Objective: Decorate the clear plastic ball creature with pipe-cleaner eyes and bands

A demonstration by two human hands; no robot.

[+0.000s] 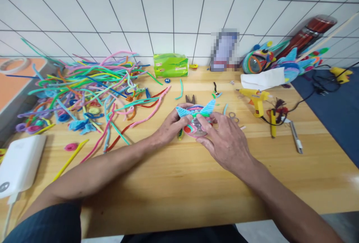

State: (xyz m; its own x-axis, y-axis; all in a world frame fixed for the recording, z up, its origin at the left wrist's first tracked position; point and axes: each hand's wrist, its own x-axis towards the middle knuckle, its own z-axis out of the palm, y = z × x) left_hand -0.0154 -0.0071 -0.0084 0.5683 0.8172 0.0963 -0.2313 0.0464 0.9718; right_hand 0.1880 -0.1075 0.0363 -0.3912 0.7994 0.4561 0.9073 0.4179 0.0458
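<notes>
Between my hands is a round pipe-cleaner craft (198, 127) with a clear middle, two light blue pointed pieces on top, a green band and a red-and-pink spiral at its left. My left hand (174, 123) grips its left side, thumb on the front near the green band. My right hand (226, 138) holds the right side, with fingers pressing on the green band and the thumb at the lower edge. Pliers (190, 99) lie just behind the craft, partly hidden by it. Small scissors (233, 117) rest to the right of it.
Many loose pipe cleaners (89, 82) are heaped at the left. A green tissue pack (171, 65) stands at the back. At the right lie a yellow glue gun (255, 99), a yellow cutter (273, 123) and a pen-like tool (296, 137). A white power bank (22, 162) sits front left.
</notes>
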